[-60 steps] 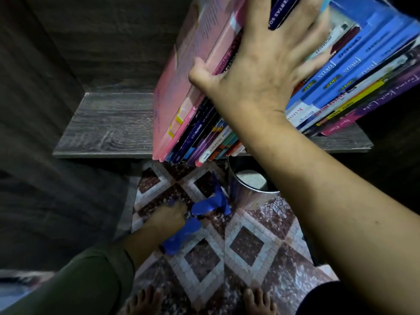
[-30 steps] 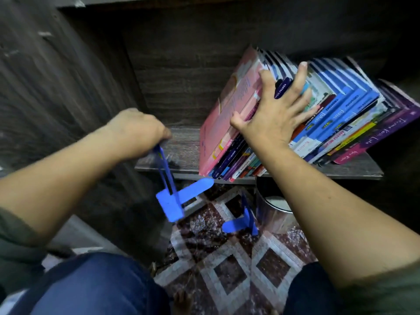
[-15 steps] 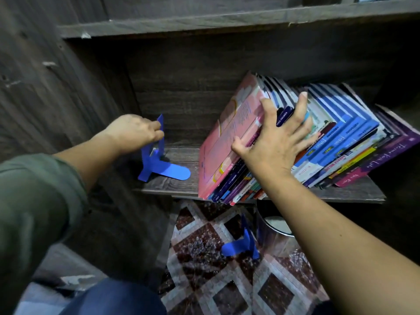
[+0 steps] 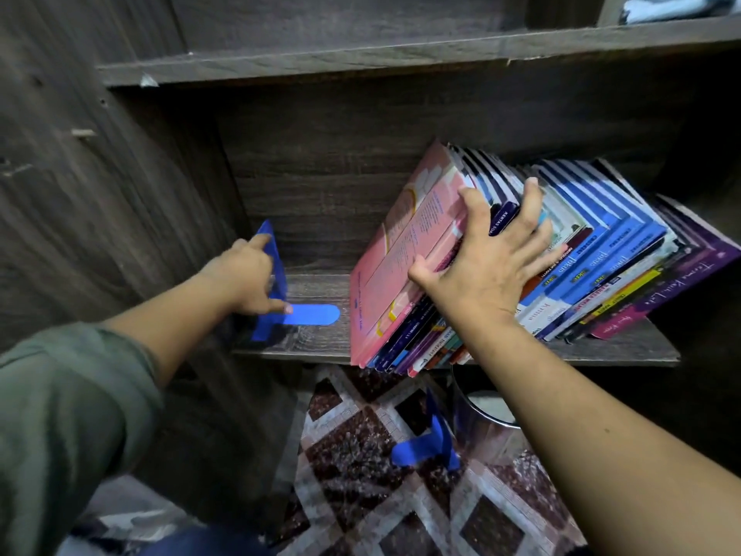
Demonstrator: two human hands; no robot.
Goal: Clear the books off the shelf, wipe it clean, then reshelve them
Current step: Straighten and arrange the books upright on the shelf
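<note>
Past the spare bookend on the floor, your right grip lies spread flat on the books, standing on end on the shelf, leaning right, spines toward you, while left of them your unclenched left grip presses the blue bookend, airborne a second ago, tongue pointing bookward.

Dim indoor light falls from the camera's side, brightening the right forearm and the pink book, while the shelf recess and the right of the frame sink into shadow, the wide lens bows the edges, and the lower-left sleeve blurs.
</note>
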